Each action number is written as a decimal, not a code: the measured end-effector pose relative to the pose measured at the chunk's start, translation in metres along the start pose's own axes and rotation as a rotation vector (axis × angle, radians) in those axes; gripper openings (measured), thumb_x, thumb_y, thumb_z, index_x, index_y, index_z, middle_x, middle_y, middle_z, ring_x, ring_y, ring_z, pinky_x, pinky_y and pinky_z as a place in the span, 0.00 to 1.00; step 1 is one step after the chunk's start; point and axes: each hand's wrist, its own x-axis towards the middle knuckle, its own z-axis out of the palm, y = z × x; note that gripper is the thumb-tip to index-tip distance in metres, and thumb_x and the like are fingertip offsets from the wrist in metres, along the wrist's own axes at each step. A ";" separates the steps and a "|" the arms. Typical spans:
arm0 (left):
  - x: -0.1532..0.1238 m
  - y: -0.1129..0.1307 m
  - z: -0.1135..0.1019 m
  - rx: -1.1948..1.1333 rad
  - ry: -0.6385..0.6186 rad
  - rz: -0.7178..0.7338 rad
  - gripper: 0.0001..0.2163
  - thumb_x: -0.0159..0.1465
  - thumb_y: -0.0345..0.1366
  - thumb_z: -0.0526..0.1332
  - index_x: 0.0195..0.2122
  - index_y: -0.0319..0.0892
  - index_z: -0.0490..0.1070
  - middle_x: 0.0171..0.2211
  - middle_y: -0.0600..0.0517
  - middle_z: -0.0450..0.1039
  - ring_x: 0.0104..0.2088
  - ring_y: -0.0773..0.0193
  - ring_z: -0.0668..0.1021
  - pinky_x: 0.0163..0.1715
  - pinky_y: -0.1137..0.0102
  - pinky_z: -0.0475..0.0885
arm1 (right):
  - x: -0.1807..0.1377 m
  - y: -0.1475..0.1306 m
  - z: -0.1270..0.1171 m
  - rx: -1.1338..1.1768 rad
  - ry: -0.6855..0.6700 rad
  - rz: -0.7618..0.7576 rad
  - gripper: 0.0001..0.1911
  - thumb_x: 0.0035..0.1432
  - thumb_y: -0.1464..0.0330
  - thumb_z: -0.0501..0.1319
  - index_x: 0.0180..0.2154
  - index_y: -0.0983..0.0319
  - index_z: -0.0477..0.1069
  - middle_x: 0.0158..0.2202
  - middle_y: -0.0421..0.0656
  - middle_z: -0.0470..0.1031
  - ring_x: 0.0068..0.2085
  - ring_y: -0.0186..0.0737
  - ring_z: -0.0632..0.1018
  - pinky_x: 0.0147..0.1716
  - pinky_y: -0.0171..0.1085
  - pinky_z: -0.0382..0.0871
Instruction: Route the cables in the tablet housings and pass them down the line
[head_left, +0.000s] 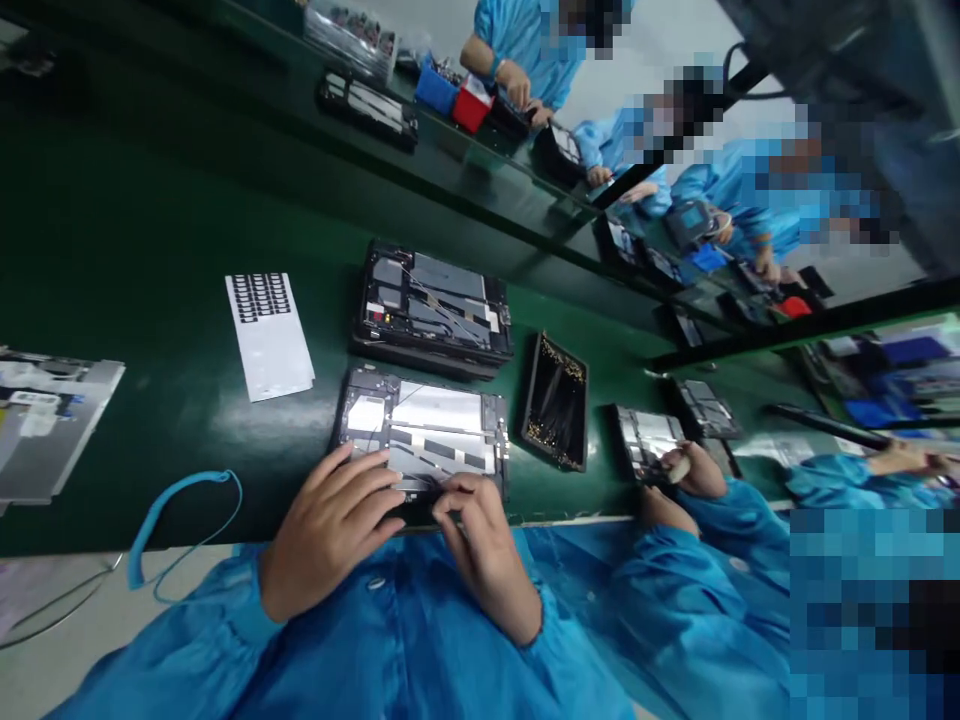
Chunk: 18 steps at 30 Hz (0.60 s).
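An opened tablet body (421, 432) with silver shielding and dark parts lies on the green belt (150, 300) right in front of me. My left hand (330, 530) rests flat on its near left edge, fingers spread. My right hand (484, 545) is curled, fingertips pinched together at the tablet's near edge on something too small to make out. Both arms wear blue sleeves.
A second opened tablet (435, 310) lies just beyond. A white sheet with black stickers (268, 330) is to the left, a black tray of small gold parts (556, 402) to the right. A blue cord (180, 510) loops near the edge. Co-workers' hands (690, 470) work alongside.
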 end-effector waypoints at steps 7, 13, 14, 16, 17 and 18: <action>-0.004 -0.011 0.030 -0.041 -0.004 -0.046 0.05 0.69 0.31 0.60 0.45 0.42 0.70 0.45 0.50 0.80 0.55 0.58 0.78 0.58 0.60 0.70 | 0.004 -0.010 0.025 -0.135 0.041 -0.043 0.05 0.69 0.74 0.57 0.45 0.61 0.69 0.45 0.48 0.74 0.47 0.43 0.75 0.46 0.42 0.70; -0.005 -0.010 0.029 -0.092 -0.014 -0.089 0.03 0.69 0.33 0.60 0.44 0.44 0.70 0.45 0.50 0.81 0.55 0.58 0.79 0.56 0.60 0.71 | 0.004 -0.008 0.025 -0.215 0.010 -0.039 0.05 0.70 0.72 0.57 0.45 0.60 0.70 0.44 0.48 0.75 0.45 0.44 0.74 0.44 0.43 0.68; -0.004 -0.010 0.029 -0.097 -0.011 -0.092 0.03 0.69 0.33 0.60 0.43 0.44 0.70 0.45 0.51 0.81 0.55 0.58 0.79 0.56 0.59 0.72 | 0.004 -0.008 0.025 -0.223 0.007 -0.042 0.05 0.70 0.72 0.57 0.44 0.60 0.70 0.44 0.48 0.75 0.44 0.44 0.74 0.43 0.43 0.67; -0.004 -0.010 0.029 -0.105 -0.003 -0.094 0.02 0.69 0.32 0.60 0.42 0.44 0.70 0.45 0.51 0.81 0.54 0.58 0.79 0.56 0.60 0.72 | 0.005 -0.009 0.026 -0.236 0.003 -0.047 0.05 0.70 0.72 0.57 0.44 0.60 0.70 0.44 0.48 0.75 0.44 0.44 0.73 0.43 0.43 0.67; -0.004 -0.010 0.029 -0.105 0.000 -0.091 0.02 0.69 0.32 0.60 0.42 0.44 0.70 0.45 0.51 0.81 0.54 0.58 0.79 0.56 0.60 0.72 | 0.005 -0.010 0.026 -0.245 0.001 -0.049 0.05 0.70 0.72 0.57 0.44 0.61 0.70 0.44 0.48 0.75 0.44 0.44 0.73 0.42 0.43 0.67; -0.004 -0.010 0.029 -0.102 0.000 -0.087 0.02 0.69 0.32 0.60 0.42 0.44 0.71 0.45 0.51 0.81 0.54 0.59 0.79 0.56 0.60 0.72 | 0.006 -0.010 0.026 -0.254 0.000 -0.050 0.05 0.70 0.72 0.56 0.43 0.61 0.70 0.44 0.48 0.75 0.43 0.44 0.73 0.42 0.43 0.66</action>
